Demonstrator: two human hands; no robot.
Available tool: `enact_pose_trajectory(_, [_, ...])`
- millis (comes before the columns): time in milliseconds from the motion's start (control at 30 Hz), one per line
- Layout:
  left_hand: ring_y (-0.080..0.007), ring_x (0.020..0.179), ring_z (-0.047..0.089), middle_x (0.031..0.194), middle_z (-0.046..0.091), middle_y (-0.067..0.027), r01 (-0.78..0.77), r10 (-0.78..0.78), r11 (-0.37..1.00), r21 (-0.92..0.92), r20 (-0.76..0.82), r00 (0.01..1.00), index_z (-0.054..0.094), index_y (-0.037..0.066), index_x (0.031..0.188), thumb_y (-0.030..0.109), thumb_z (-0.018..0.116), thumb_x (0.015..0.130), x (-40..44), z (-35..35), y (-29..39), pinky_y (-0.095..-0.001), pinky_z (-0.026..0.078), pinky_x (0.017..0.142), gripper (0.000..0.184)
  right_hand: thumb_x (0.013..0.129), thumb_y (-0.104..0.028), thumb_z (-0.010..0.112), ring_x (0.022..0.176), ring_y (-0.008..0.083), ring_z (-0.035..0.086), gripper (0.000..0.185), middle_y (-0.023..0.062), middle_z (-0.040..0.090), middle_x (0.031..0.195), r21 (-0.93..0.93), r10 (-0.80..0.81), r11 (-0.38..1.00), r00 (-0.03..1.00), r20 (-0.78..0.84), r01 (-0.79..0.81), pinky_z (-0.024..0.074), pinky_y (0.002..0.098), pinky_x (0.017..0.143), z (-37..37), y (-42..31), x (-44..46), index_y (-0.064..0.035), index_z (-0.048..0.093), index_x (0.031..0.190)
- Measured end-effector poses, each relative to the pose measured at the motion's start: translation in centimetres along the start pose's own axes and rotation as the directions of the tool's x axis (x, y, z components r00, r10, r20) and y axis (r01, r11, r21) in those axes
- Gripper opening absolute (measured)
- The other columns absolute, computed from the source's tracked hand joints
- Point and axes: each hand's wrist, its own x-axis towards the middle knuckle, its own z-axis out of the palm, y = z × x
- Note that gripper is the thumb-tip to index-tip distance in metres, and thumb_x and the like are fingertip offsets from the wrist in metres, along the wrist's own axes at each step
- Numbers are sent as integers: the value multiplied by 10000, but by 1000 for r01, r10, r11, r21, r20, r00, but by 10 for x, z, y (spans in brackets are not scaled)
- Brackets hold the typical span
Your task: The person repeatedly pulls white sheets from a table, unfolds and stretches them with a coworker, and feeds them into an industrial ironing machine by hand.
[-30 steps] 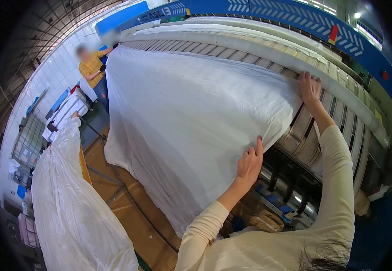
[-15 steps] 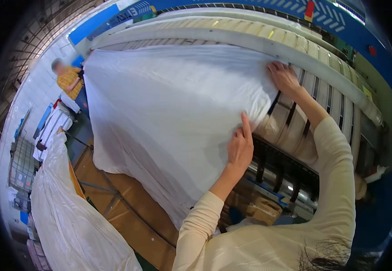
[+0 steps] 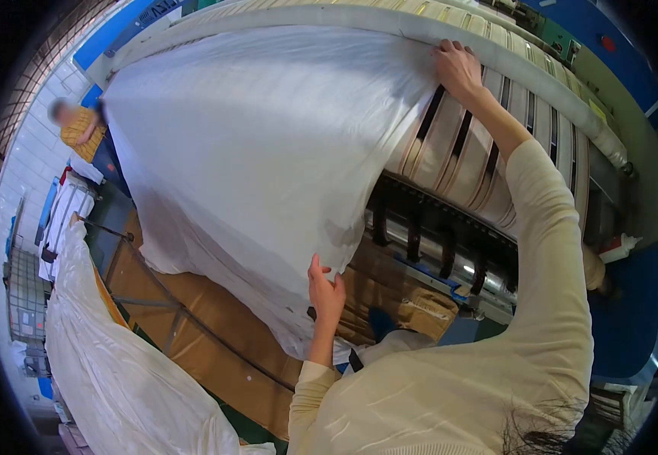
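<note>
A large white sheet (image 3: 245, 152) lies spread over the machine's feed belts, and its near side hangs down in front. At the sheet's far right corner, just below the pale roller bar (image 3: 420, 26), my right hand (image 3: 459, 70) has its fingers curled on the fabric edge. My left hand (image 3: 326, 294) is lower down, beside the hanging right edge of the sheet. Its index finger and thumb are apart, and nothing shows in its grip. Bare feed belts (image 3: 465, 144) run to the right of the sheet.
A person in a yellow checked shirt (image 3: 80, 130) stands at the sheet's far left end. Another white cloth (image 3: 124, 364) hangs over a rail at lower left, by a brown surface (image 3: 215, 318). A metal shaft (image 3: 458, 262) lies under the belts.
My left hand has moved down and toward me along the sheet's edge. My right hand stays at the corner near the bar. The sheet's right edge now hangs straighter, and the view has shifted.
</note>
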Motion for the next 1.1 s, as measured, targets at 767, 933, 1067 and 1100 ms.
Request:
enact_pose_trajectory(767, [-333, 859, 548, 944, 555, -170, -79, 119, 979, 187, -216, 969, 506, 15, 1131, 115, 611, 744, -1, 15, 5, -405, 459, 710, 413, 824, -178, 610, 766, 140, 571, 315, 70, 595, 877, 527, -86, -540, 666, 741, -656, 462, 289, 672, -115, -252, -169, 28, 517, 1042])
enact_pose_trajectory(933, [-366, 896, 513, 946, 521, -184, -147, 185, 968, 205, -181, 966, 512, 4, 1113, 24, 521, 738, 27, 8, -40, -431, 441, 727, 375, 799, -107, 594, 779, 111, 529, 287, 49, 575, 902, 165, -106, -926, 653, 750, -339, 446, 271, 705, -98, -248, -167, 17, 519, 1047])
enact_pose_trajectory(1067, [-383, 830, 518, 904, 514, -183, -186, 253, 933, 306, -194, 948, 520, 3, 1090, -27, 484, 710, 24, -35, -46, -436, 437, 701, 383, 800, -128, 572, 855, 161, 566, 245, 58, 574, 948, 751, 236, -416, 737, 634, -513, 454, 300, 702, -37, -273, -188, -11, 540, 1013])
enact_pose_trajectory(1100, [-383, 830, 518, 904, 514, -183, -190, 259, 930, 315, -193, 946, 520, 3, 1090, -27, 484, 710, 27, -43, -43, -436, 437, 701, 383, 800, -128, 572, 855, 161, 566, 245, 58, 574, 948, 749, 239, -425, 736, 634, -508, 454, 300, 702, -24, -287, -188, -11, 540, 1013])
